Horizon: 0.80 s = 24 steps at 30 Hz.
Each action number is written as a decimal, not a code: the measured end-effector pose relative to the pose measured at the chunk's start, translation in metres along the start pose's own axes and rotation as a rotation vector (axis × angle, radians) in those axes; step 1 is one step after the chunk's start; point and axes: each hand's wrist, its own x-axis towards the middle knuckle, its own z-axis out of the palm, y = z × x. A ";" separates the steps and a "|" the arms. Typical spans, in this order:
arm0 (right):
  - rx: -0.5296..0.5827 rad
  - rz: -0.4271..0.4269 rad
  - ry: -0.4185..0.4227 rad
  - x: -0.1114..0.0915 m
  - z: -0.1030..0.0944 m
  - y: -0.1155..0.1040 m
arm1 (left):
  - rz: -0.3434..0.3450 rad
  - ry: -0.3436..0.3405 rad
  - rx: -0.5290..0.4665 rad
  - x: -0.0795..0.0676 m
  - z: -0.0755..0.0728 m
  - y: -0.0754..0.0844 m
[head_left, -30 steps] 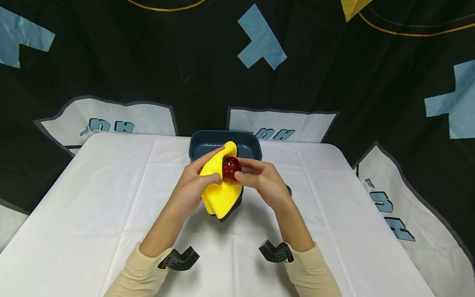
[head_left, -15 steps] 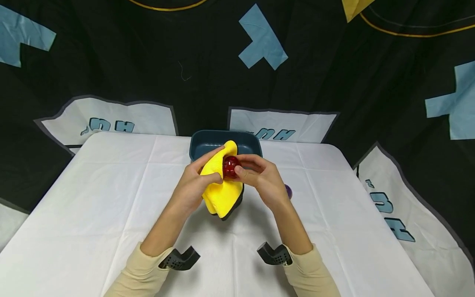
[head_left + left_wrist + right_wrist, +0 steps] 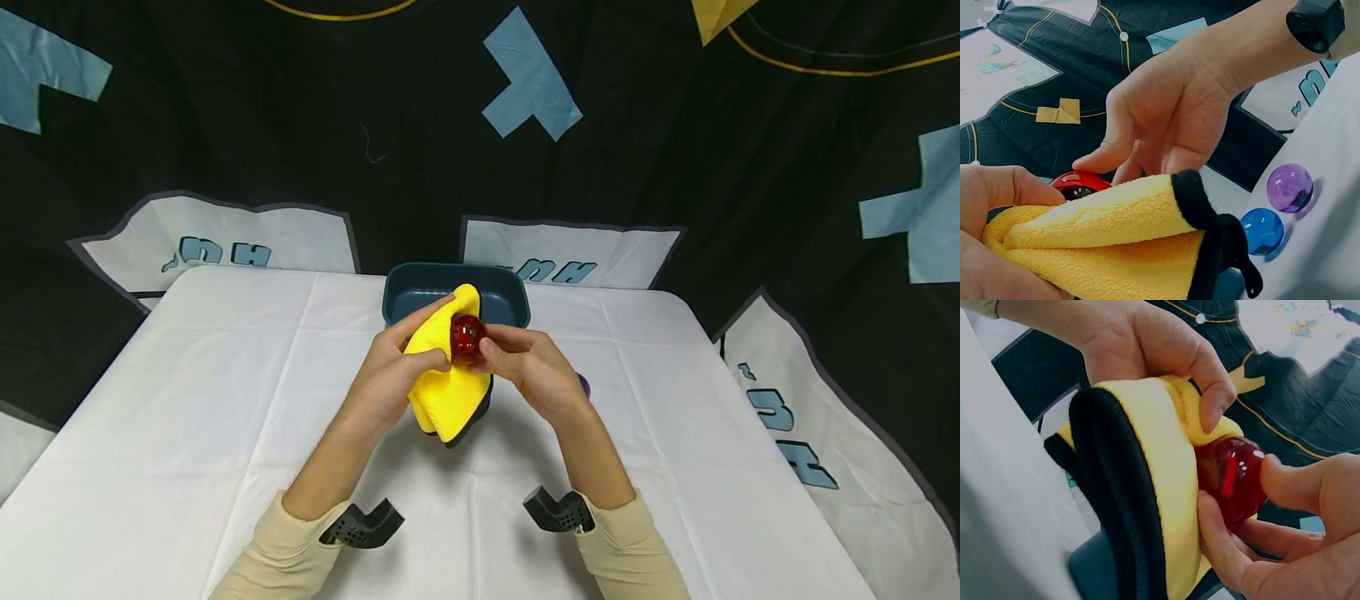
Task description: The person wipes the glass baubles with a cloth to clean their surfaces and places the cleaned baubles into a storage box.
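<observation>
My left hand grips a yellow cloth with black edging, its thumb on the cloth's near face. Partly wrapped in the cloth is a shiny, see-through red ball. With thumb and fingertips, my right hand pinches the ball's exposed side. In the right wrist view the red ball sits against a fold of the cloth; its far side is hidden there. Both hands are above the table, in front of a dark blue bin.
The dark blue bin stands at the far edge of the white-covered table. A purple ball and a blue ball lie side by side on the table, mostly hidden behind my right hand in the head view. Dark printed fabric hangs beyond.
My right fingers and thumb have shifted slightly on the red ball, and the right wrist has moved a little out and back. The left hand and cloth stay almost still.
</observation>
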 end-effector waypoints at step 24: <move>0.082 -0.003 0.062 0.003 -0.003 0.000 | 0.000 0.002 -0.008 0.002 0.001 -0.002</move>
